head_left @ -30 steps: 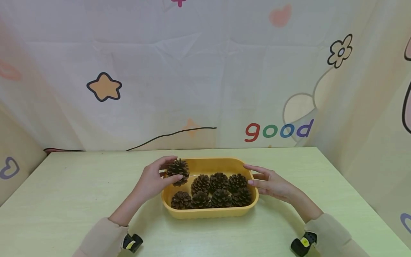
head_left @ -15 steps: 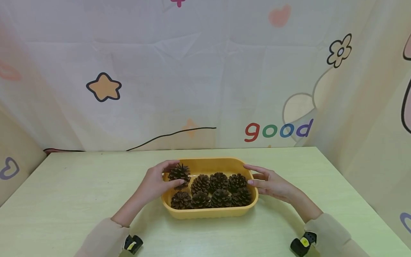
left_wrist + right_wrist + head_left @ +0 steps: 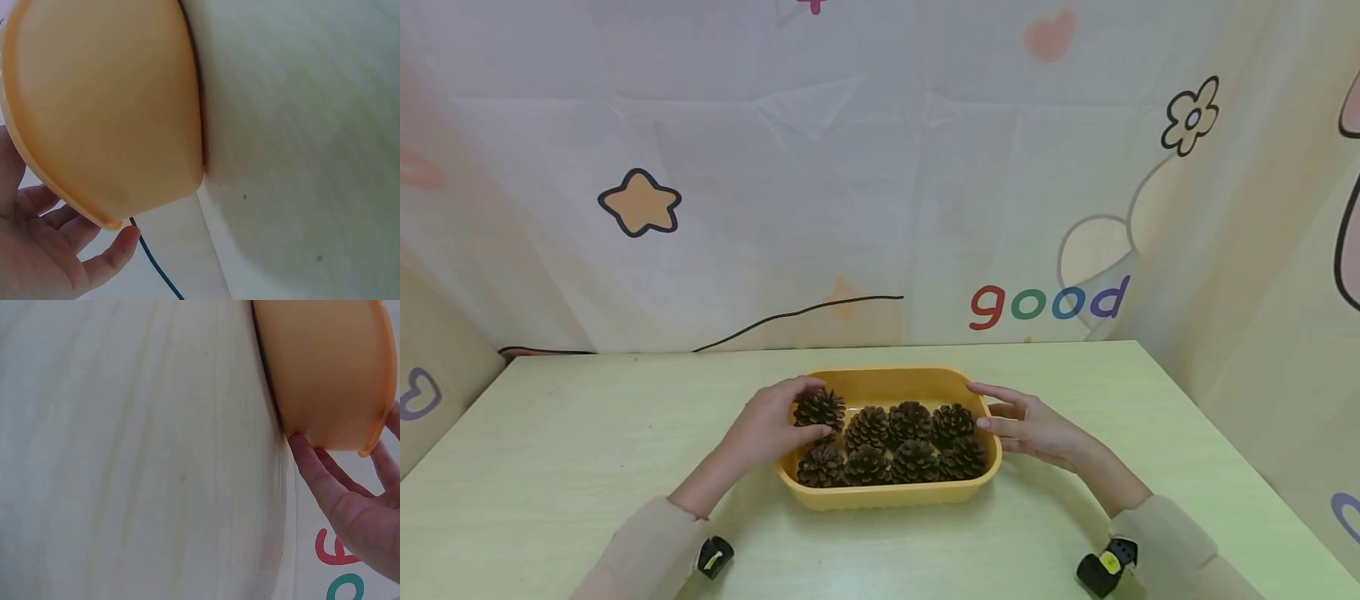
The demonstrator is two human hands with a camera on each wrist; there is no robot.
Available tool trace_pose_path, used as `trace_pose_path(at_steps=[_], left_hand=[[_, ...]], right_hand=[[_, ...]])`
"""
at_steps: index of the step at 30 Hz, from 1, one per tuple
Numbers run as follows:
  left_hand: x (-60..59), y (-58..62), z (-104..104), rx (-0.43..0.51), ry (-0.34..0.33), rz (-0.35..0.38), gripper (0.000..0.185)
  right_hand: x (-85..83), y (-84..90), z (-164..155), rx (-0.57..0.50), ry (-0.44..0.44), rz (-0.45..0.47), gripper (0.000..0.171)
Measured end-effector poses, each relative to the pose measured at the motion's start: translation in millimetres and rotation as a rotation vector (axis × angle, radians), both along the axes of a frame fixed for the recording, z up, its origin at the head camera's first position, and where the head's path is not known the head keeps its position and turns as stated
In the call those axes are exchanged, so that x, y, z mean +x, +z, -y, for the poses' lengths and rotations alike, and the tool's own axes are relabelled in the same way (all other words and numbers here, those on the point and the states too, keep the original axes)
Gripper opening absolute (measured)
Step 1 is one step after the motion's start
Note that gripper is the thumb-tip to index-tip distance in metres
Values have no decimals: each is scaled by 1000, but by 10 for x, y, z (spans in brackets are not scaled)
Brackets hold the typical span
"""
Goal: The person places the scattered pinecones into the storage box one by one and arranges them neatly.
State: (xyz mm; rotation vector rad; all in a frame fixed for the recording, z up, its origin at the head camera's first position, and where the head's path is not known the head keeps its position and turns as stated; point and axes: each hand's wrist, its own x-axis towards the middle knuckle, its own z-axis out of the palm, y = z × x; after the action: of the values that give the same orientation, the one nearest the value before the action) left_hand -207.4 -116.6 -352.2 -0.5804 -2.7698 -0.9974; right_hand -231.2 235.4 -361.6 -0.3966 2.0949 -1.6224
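Right, yellow tub (image 3: 887, 496) is sitting mid-table (image 3: 550, 467), holding eight brown pine cones packed in two rows. Seven cones (image 3: 910, 442) are lying loose, filling the tub's right and front. The eighth pine cone (image 3: 820, 409) is sitting at the tub's back-left corner, dark, scales spread wide. Left hand (image 3: 767, 425) is reaching over the tub's left rim, thumb and fingers curling round that cone, gripping it. Right hand (image 3: 1026, 427) is resting against the tub's right end, fingers straight, holding nothing; the right wrist view is showing its thumb (image 3: 315, 472) touching the tub wall.
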Motion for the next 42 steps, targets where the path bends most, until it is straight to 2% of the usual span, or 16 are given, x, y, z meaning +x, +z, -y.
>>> trace_pose_path(at_steps=[9,15,24,30,42], left_hand=[[-78,28,-29,-133,-10,0,51],[-100,14,-55,-206,-44,34,52],[-102,29,-83,-231,-67,66,51],[-92,64,-67,-207,-94,89,48],[-57,79,-88,-231,-68,96,45]], right_hand=[[-8,-14,3,-3,-6,1,71],[1,-7,0,-3,-3,1,71],[-12,-10,-14,-5,30,-15,69],[-15,-1,-4,4,24,-10,69],[-20,-8,-6,5,19,0,69]])
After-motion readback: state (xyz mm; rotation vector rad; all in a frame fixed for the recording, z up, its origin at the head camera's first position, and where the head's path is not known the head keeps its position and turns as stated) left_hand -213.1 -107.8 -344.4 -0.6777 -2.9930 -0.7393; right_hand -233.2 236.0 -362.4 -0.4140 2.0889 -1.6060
